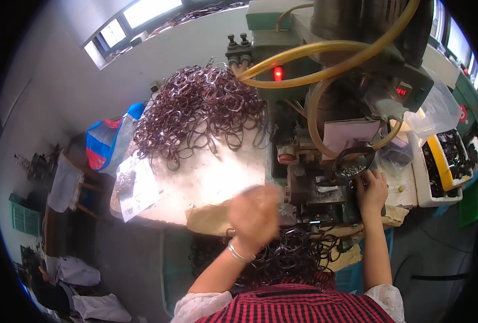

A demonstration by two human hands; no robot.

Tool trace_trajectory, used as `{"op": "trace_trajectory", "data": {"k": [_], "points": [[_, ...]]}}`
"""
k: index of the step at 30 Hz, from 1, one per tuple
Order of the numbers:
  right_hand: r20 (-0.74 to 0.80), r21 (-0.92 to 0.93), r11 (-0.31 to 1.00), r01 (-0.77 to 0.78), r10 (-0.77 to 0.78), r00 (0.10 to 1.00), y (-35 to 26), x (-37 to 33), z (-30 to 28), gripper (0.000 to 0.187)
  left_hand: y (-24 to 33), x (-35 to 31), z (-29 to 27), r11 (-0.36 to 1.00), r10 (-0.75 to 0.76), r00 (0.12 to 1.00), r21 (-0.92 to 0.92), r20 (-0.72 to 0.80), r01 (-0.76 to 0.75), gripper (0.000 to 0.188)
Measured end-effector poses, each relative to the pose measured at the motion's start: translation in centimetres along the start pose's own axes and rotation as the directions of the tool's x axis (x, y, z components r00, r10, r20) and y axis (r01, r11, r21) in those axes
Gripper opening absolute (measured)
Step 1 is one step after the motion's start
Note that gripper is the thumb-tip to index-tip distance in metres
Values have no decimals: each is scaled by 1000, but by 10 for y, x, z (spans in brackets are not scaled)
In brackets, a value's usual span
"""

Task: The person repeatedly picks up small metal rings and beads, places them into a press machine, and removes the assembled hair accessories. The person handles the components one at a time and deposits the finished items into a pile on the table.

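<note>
My left hand [254, 214], with a metal bangle [240, 253] at its wrist, is smeared by motion over the table's front edge, left of the machine's work area. Whether it holds anything is hidden by the blur. My right hand [373, 192] is at the right side of the green bench machine [325, 195], its fingers curled in beside a round black-rimmed magnifier [354, 161]. What those fingers grip is too small to make out. A big heap of thin, shiny dark brown loops [196, 110] lies on the white table [196, 185].
More dark loops [287, 253] lie below the table edge, before my lap. Yellow hoses [314, 51] curve over the machine. At the right stands a white foam box [438, 199] with dark pieces. A paper sheet [135, 185] and a blue-red bag [109, 141] are at the left.
</note>
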State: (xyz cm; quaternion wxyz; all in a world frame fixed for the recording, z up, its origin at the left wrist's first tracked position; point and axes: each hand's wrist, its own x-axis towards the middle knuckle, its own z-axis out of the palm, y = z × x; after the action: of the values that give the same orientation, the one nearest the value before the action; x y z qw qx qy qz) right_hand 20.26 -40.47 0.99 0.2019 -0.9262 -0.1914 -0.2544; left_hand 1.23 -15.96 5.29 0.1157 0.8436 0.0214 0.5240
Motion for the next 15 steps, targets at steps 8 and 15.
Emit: {"op": "trace_trajectory", "data": {"k": [8,15], "points": [[-80,127,988,91,-81,993,7,13,12,9,-194,49,112,718,-549,712,683,437,135,30],[-30,36,989,143,-142,989,5,3,10,17,-242,14,126,837,-528,712,426,462,344,26]]}}
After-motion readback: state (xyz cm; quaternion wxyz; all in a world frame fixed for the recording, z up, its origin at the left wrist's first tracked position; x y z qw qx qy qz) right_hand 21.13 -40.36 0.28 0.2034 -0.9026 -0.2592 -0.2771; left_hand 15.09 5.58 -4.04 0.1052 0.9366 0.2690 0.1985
